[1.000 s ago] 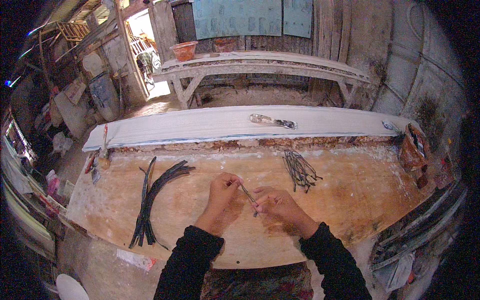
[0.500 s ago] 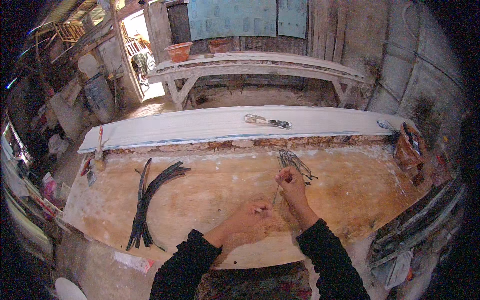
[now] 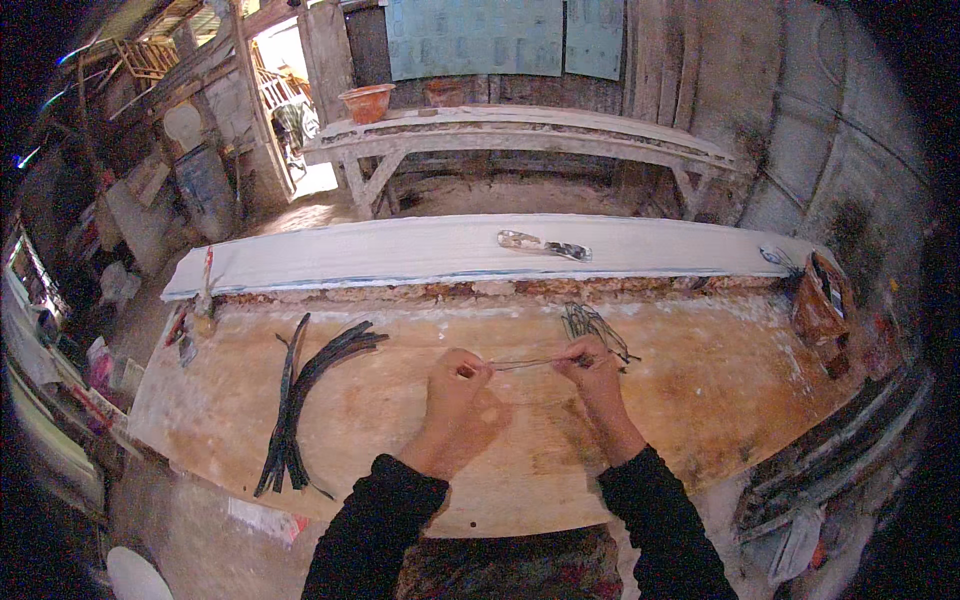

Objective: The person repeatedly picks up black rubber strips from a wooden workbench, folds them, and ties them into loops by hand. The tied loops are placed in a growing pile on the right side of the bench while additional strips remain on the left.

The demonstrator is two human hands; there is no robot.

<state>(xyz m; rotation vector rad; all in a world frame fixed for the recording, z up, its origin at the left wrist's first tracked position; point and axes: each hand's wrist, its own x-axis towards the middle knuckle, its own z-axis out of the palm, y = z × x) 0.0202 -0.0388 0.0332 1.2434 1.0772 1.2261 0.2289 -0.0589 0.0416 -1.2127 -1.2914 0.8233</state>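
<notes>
Both my hands are closed in a pinch over the wooden tabletop [image 3: 690,400]. A thin dark strand [image 3: 525,363] runs almost level between them, pulled straight. My left hand [image 3: 455,400] pinches its left end, and my right hand [image 3: 594,378] grips the other end. Just beyond my right hand lies a small pile of thin dark cords [image 3: 592,322], partly hidden behind its fingers. To the left of my left hand rests a bundle of long black strips [image 3: 292,415], fanned out at its ends.
Along the table's far side runs a raised white board [image 3: 400,255] with a knife-like tool [image 3: 545,245] on it. A brown bag [image 3: 822,300] stands at the right end, a brush-like tool [image 3: 207,285] at the left. Behind is a long bench [image 3: 560,130] bearing orange bowls [image 3: 367,103].
My left hand has moved up and leftward, away from the table's near edge. The strand, steep before, is now stretched level between both hands. My right hand has shifted only slightly.
</notes>
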